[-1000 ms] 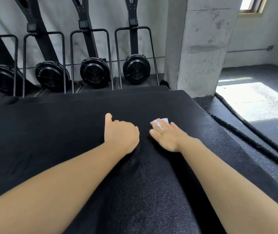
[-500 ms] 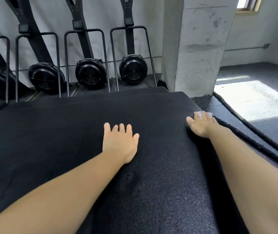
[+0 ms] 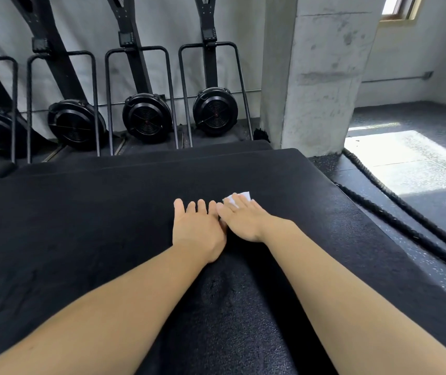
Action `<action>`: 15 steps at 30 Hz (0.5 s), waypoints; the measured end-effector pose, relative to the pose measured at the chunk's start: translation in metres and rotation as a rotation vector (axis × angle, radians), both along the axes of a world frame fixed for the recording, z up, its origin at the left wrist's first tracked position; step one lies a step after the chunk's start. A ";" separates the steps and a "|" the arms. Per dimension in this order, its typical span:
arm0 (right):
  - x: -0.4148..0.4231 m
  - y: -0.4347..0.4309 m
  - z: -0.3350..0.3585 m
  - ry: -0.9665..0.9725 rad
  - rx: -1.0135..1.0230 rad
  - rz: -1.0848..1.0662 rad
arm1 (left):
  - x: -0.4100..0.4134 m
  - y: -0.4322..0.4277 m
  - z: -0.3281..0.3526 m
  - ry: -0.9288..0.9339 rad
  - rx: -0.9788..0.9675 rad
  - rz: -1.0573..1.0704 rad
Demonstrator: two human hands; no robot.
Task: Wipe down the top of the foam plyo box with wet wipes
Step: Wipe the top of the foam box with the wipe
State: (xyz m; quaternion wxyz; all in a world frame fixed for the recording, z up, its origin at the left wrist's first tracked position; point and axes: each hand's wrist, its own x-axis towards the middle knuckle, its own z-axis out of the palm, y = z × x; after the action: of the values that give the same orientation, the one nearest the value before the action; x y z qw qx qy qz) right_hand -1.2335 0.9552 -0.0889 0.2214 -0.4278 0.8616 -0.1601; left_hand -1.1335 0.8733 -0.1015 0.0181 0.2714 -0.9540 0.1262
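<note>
Head view: left hand [image 3: 197, 230] lies flat on the box [image 3: 81, 239] top, fingers straight, holding nothing. Touching it, the right hand [image 3: 243, 223] presses the wipe [image 3: 240, 197] down with straight fingers. Limp and damp, the wipe would likely bunch, so a flat palm suits it. The fingers hide most of it.

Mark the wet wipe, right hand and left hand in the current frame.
wet wipe [image 3: 243, 196]: head view, white corner showing past the fingertips.
right hand [image 3: 243, 221]: head view, back of the hand.
left hand [image 3: 197, 230]: head view, back of the hand.
</note>
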 end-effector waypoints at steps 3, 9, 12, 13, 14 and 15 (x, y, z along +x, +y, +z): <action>-0.021 0.008 -0.003 0.100 0.022 -0.003 | -0.002 -0.001 -0.002 0.019 0.004 0.013; -0.101 0.046 -0.003 0.231 0.035 -0.235 | -0.004 -0.004 -0.007 -0.013 -0.010 0.025; -0.132 0.067 -0.004 0.232 0.046 -0.369 | -0.004 -0.004 -0.007 -0.024 -0.023 0.026; -0.140 0.072 -0.005 0.229 0.042 -0.411 | -0.005 -0.004 -0.007 -0.026 -0.030 0.023; -0.146 0.076 -0.006 0.220 0.040 -0.450 | -0.005 -0.004 -0.007 -0.026 -0.035 0.021; -0.150 0.078 -0.006 0.208 0.039 -0.483 | -0.005 -0.004 -0.007 -0.025 -0.038 0.017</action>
State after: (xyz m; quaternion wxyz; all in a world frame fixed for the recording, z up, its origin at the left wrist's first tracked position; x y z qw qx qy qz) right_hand -1.3839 1.0329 -0.0950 0.0953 -0.2196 0.9598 -0.1469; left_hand -1.1382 0.8695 -0.1086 0.0105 0.2776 -0.9492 0.1476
